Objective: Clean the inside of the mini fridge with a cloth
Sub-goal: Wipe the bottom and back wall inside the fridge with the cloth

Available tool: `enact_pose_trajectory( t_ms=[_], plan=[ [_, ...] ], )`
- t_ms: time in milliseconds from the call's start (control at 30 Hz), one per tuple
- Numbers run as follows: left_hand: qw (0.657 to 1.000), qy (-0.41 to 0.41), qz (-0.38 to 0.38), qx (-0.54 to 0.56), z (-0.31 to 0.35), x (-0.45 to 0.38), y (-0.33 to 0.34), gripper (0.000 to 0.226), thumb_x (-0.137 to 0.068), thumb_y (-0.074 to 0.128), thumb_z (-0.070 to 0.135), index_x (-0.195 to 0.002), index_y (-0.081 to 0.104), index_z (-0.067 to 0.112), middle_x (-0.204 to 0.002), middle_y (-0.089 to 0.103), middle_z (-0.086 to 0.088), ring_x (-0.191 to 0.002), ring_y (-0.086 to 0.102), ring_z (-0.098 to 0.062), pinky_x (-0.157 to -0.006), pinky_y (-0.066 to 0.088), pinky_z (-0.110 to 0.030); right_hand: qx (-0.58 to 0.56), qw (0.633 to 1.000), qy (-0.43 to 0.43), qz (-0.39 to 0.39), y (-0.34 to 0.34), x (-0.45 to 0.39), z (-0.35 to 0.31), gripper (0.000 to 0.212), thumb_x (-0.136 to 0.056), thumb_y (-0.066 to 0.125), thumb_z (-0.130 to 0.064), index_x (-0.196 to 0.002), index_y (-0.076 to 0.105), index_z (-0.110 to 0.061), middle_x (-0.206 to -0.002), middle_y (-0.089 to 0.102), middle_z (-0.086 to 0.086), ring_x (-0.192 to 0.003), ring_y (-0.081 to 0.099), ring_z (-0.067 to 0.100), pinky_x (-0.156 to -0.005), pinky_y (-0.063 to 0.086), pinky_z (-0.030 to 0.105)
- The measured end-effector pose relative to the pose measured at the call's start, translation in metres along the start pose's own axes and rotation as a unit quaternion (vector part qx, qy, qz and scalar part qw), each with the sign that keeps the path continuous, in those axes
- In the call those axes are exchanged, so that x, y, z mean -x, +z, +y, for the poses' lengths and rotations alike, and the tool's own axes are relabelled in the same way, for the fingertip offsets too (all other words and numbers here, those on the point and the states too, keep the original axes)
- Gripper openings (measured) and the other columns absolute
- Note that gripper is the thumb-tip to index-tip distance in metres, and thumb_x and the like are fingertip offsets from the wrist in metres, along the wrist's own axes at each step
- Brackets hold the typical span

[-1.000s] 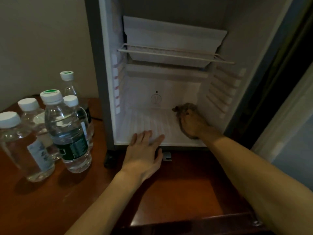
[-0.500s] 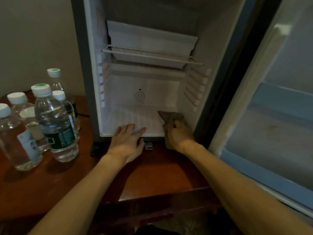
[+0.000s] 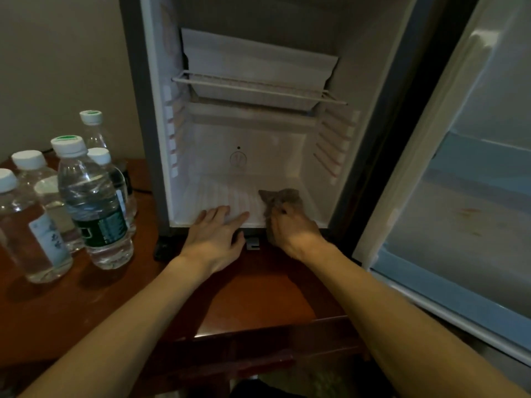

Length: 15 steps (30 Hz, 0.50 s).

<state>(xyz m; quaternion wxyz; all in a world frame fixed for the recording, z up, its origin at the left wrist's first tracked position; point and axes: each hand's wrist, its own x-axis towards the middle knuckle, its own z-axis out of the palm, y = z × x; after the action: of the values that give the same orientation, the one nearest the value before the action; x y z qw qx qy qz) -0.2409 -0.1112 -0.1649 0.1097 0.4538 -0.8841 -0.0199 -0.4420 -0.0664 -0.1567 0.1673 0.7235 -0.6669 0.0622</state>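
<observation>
The mini fridge stands open on the wooden tabletop, its door swung wide to the right and its white interior bare apart from a wire shelf under the freezer box. The ribbed floor of the cabinet is the surface being wiped. To do it well, the strokes should probably run along the ribs, front to back, so the cloth gets into the grooves, and the right corner and side-wall rails (easy to skip) still look worth a pass.

A cluster of water bottles stands on the tabletop to the left, well apart from the work.

The left hand lies flat with straight fingers over the fridge's front lip, bracing, and holds nothing. The right hand has its fingers curled onto the brown cloth, pressing it to the floor near the front right; the cloth bunches out ahead of the fingertips, deeper into the fridge. The two hands sit near each other, the cloth just right of the left fingertips.
</observation>
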Motion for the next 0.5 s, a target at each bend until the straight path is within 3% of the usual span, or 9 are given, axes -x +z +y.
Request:
enact_pose_trajectory(
  t_ms=[67,200,267,400,500],
  plan=[
    [1.0,0.004,0.001,0.004,-0.001,-0.001,0.0,0.056,-0.103,0.029,0.053,-0.158,0.018,0.044,-0.164,0.024,-0.004,-0.15,0.02,-0.023,-0.126,0.013,-0.043,-0.013,0.997,0.033,-0.067,0.009,-0.028,0.008,0.042,-0.104,0.038,-0.021,-0.142,0.045,-0.005,-0.143,0.044,0.015,-0.129,0.04,0.03,-0.106,0.036,0.037],
    [1.0,0.003,0.007,0.012,-0.004,0.0,0.0,0.056,-0.104,0.027,0.052,-0.158,0.017,0.044,-0.165,0.021,-0.003,-0.151,0.018,-0.022,-0.126,0.01,-0.043,-0.108,0.992,0.061,-0.034,0.038,-0.076,0.03,0.056,-0.103,0.022,-0.03,-0.145,0.039,0.002,-0.149,0.04,0.02,-0.137,0.036,0.04,-0.121,0.019,0.047],
    [1.0,0.009,0.019,0.008,-0.003,0.003,0.003,0.057,-0.104,0.028,0.051,-0.159,0.016,0.043,-0.165,0.022,-0.003,-0.15,0.017,-0.023,-0.126,0.01,-0.043,-0.096,0.991,0.068,-0.063,0.046,-0.096,0.039,0.056,-0.105,0.016,-0.029,-0.15,0.03,0.001,-0.154,0.032,0.022,-0.141,0.031,0.039,-0.123,0.012,0.045],
    [1.0,0.012,0.02,-0.001,-0.005,0.001,0.005,0.058,-0.103,0.029,0.05,-0.159,0.015,0.043,-0.164,0.021,-0.004,-0.151,0.016,-0.024,-0.126,0.009,-0.044,-0.092,0.988,0.093,-0.08,0.044,-0.117,0.048,0.065,-0.101,0.012,-0.041,-0.149,0.037,-0.004,-0.154,0.035,0.017,-0.139,0.034,0.033,-0.119,0.024,0.043],
    [1.0,0.02,0.019,0.002,-0.003,0.002,0.004,0.058,-0.104,0.03,0.049,-0.159,0.015,0.043,-0.164,0.021,-0.004,-0.151,0.016,-0.023,-0.126,0.008,-0.043,-0.08,0.991,0.074,-0.072,0.036,-0.106,0.044,0.049,-0.107,0.025,-0.028,-0.148,0.039,-0.003,-0.15,0.039,0.018,-0.133,0.04,0.032,-0.113,0.029,0.034]
  ],
)
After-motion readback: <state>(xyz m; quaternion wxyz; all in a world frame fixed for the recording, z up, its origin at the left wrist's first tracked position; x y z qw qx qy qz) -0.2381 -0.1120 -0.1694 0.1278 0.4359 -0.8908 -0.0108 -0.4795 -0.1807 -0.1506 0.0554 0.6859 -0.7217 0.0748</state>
